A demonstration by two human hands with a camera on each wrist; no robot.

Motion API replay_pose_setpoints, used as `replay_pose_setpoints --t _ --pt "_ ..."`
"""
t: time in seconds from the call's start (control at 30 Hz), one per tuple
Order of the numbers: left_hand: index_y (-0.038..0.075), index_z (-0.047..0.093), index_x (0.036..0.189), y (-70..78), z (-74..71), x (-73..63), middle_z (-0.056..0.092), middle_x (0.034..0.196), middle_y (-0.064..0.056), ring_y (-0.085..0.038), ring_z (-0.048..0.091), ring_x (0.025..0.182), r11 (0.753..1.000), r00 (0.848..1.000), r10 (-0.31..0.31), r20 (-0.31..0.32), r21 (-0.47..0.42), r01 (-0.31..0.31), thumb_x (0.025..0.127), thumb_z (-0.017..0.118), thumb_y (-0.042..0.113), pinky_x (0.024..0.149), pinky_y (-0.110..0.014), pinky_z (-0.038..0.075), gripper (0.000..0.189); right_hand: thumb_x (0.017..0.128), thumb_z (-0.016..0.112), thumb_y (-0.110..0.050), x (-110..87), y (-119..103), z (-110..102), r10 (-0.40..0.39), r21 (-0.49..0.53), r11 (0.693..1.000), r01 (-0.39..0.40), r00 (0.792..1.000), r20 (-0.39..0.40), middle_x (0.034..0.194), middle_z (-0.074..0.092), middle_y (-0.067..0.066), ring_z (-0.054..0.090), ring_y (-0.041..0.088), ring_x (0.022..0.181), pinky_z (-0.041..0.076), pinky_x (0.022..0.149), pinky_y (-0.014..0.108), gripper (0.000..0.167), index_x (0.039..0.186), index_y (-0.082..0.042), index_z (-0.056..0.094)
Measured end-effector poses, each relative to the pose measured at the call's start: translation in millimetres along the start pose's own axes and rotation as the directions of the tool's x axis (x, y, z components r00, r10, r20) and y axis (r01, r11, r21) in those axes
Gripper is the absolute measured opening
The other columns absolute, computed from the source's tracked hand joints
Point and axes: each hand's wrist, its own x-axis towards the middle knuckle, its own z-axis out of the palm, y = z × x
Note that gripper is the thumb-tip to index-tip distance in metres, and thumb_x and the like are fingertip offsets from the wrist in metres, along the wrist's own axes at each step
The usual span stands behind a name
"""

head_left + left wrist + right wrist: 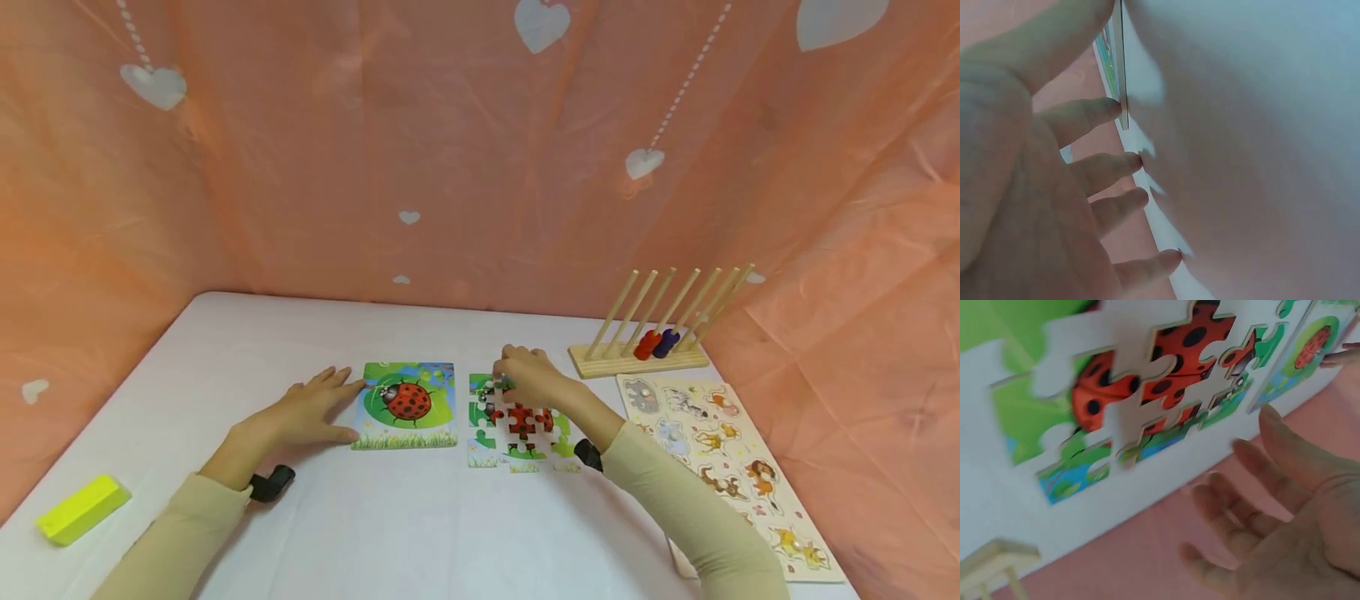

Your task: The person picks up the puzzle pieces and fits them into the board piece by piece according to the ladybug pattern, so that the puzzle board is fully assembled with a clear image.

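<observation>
My left hand (309,412) lies at the left edge of a square ladybug picture board (442,417). Its fingers are spread, and the left wrist view shows the thumb (1054,44) and a fingertip against the board's side. Right of the board, jigsaw pieces (522,422) of a matching ladybug picture lie in a loose square with gaps between them. Above the upper part of these pieces is my right hand (534,377). In the right wrist view its fingers (1266,469) are loosely bent, and nothing shows between them. The hand partly hides the upper pieces in the head view.
Behind on the right stands a wooden peg rack (637,363) with red and purple beads. An animal puzzle board (697,467) lies near the right table edge, partly under the right sleeve. A yellow block (84,510) sits at front left. Pink cloth (480,167) surrounds the table.
</observation>
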Motion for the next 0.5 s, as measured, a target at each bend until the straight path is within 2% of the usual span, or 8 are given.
replay_pose_setpoints --t 0.1,0.23,0.5 --pt "0.001 0.042 0.15 1.0 1.8 -1.1 0.029 0.154 -0.034 -0.056 0.021 0.141 1.0 1.0 -0.005 -0.006 0.015 0.005 0.082 0.076 0.053 0.1 -0.08 0.022 0.092 0.086 0.079 -0.01 18.0 -4.9 2.5 -0.014 0.005 1.0 0.014 1.0 0.003 0.115 0.061 0.014 0.058 0.033 0.107 0.036 0.102 0.063 0.037 0.12 -0.004 0.069" --pt "0.0 0.041 0.15 2.2 3.0 -0.4 0.028 0.155 -0.034 -0.055 0.02 0.142 1.0 1.0 0.002 -0.012 0.024 -0.002 0.081 0.076 0.056 0.1 -0.08 0.022 0.095 0.085 0.081 -0.013 35.9 -9.1 5.9 0.02 -0.006 1.0 -0.02 0.999 0.043 0.118 0.06 0.013 0.058 0.032 0.111 0.036 0.103 0.059 0.047 0.128 -0.004 0.064" --pt "0.001 0.04 0.151 1.2 3.6 1.5 0.026 0.156 -0.033 -0.055 0.017 0.143 1.0 1.0 -0.001 -0.01 0.022 0.001 0.08 0.077 0.055 0.101 -0.081 0.02 0.097 0.081 0.085 -0.019 51.8 -7.4 11.6 0.052 -0.009 0.999 -0.051 0.995 0.09 0.118 0.059 0.011 0.054 0.031 0.111 0.038 0.099 0.053 0.053 0.127 -0.007 0.061"
